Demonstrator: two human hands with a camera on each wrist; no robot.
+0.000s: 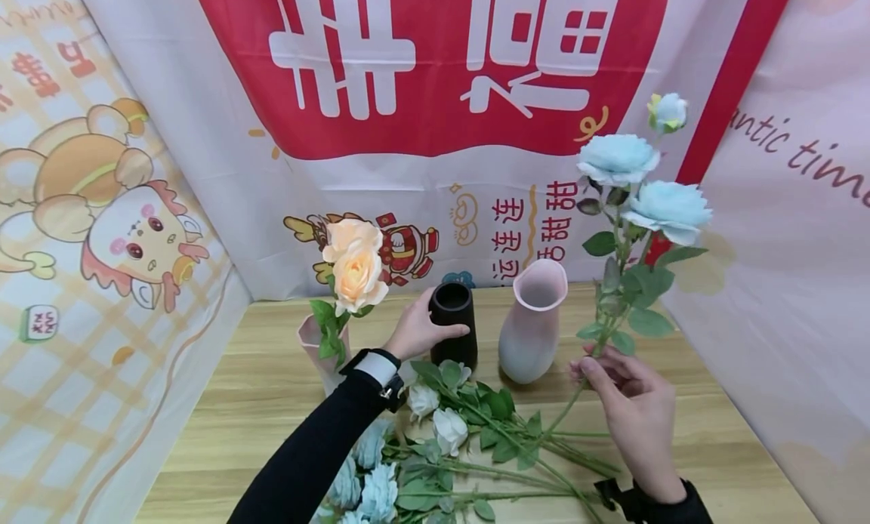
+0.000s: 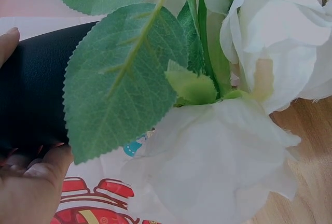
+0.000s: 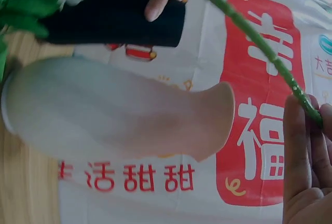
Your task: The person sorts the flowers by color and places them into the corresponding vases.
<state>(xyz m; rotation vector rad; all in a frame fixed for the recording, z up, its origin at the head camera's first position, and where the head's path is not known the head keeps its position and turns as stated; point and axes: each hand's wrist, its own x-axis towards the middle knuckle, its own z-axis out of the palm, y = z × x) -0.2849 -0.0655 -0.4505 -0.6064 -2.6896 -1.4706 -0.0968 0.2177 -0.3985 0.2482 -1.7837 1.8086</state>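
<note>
Blue blooms lie by the table's near edge, white roses just beyond. Toward the right edge, I have the right hand pinching a blue spray by its stem, blooms up. Farther, my left hand grasps the black vase, upright near the far edge between a pale vase and, leftward, a pink vase of peach roses.

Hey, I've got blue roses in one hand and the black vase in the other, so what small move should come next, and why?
Perhaps raise the held blue roses and bring their stem over the black vase: your right hand pinches that stem beside it, and your left hand grips the upright vase.
</note>
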